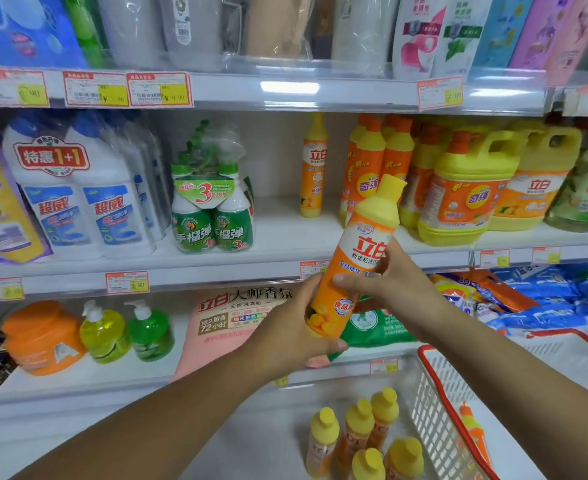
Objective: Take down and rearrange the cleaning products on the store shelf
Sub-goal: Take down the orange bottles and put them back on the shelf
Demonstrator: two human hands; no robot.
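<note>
Shelf (278, 237), gap at 12 o'clock: left hand (296, 327) wraps bottle (358, 258) base, right hand (393, 282) grips its middle, tilted, probably to read the label.

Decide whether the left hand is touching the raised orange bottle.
Touching. The head view shows the left hand curled round the lower end of the orange bottle, with no gap.

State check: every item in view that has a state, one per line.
Held dish soap bottle: capped, tilted, in both hands.
Left hand: grips its base.
Right hand: grips its middle.
Lone dish soap bottle: upright on middle shelf.
Five low bottles: upright, capped, beside basket.
</note>
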